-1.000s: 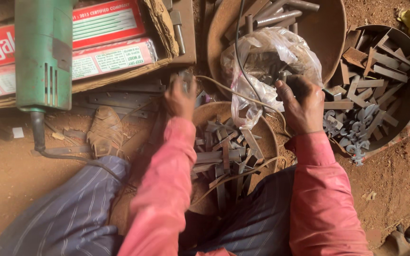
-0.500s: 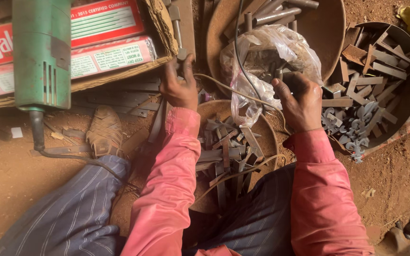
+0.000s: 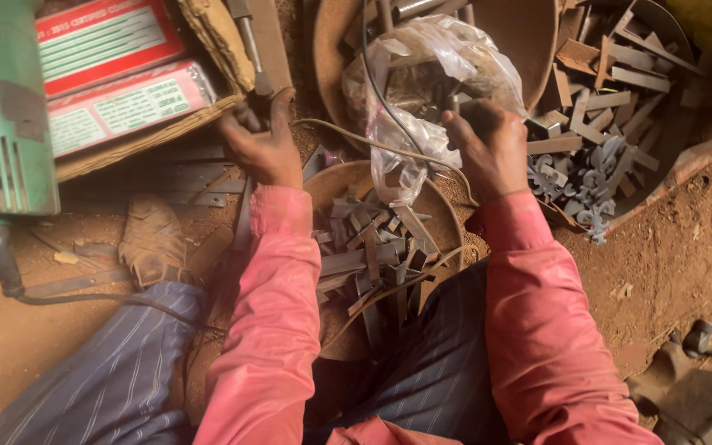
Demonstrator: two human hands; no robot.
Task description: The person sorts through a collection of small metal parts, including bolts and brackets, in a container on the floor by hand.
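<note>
Clear bag (image 3: 422, 91) of metal bits, gripped shut in right hand (image 3: 488, 148), over rusty pan (image 3: 529, 41).
Left hand (image 3: 261, 144) curled on rod (image 3: 253, 49) by cardboard box (image 3: 208, 49); hold unclear. Scrap bowl (image 3: 335, 177) below, green tool (image 3: 2, 107) left. Sorting stage, likely.

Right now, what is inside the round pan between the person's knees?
The round pan holds a heap of short flat metal offcuts. Its near part is covered by the left sleeve, and its bottom by the heap.
</note>
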